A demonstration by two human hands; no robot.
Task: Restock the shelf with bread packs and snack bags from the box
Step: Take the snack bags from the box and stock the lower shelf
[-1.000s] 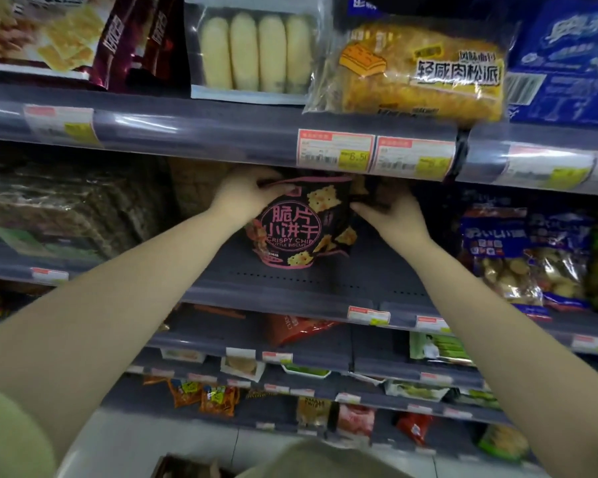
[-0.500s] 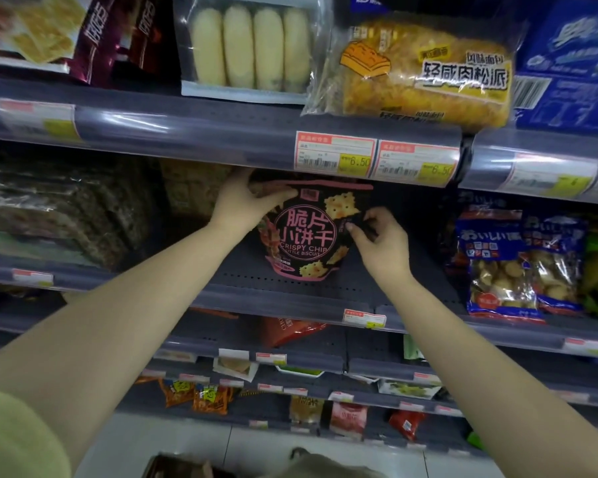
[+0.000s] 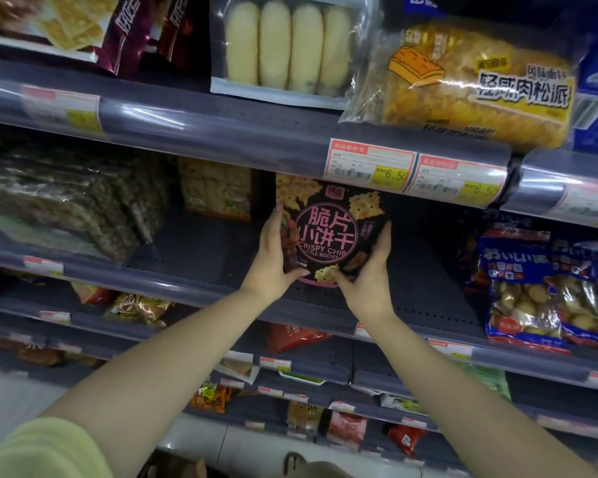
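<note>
A black snack bag (image 3: 328, 232) with pink lettering and cracker pictures stands upright on the dark grey second shelf (image 3: 201, 250), its top tucked under the shelf above. My left hand (image 3: 273, 260) grips its lower left side, thumb across the bottom front. My right hand (image 3: 370, 274) grips the lower right corner, thumb under the bag's base. On the shelf above lie a pack of pale bread rolls (image 3: 283, 50) and a yellow bread pack (image 3: 473, 84). Only a corner of the box (image 3: 173, 465) shows at the bottom edge.
Brown packs (image 3: 66, 198) fill the second shelf's left side; a pale cracker pack (image 3: 218, 188) stands behind. Blue snack bags (image 3: 539, 288) stand to the right. Price tags (image 3: 370, 165) line the upper shelf's edge. Lower shelves hold small snack packs (image 3: 139, 305).
Both hands slid down from the bag's top to its lower corners. The bag now stands straighter and a little further right on the shelf.
</note>
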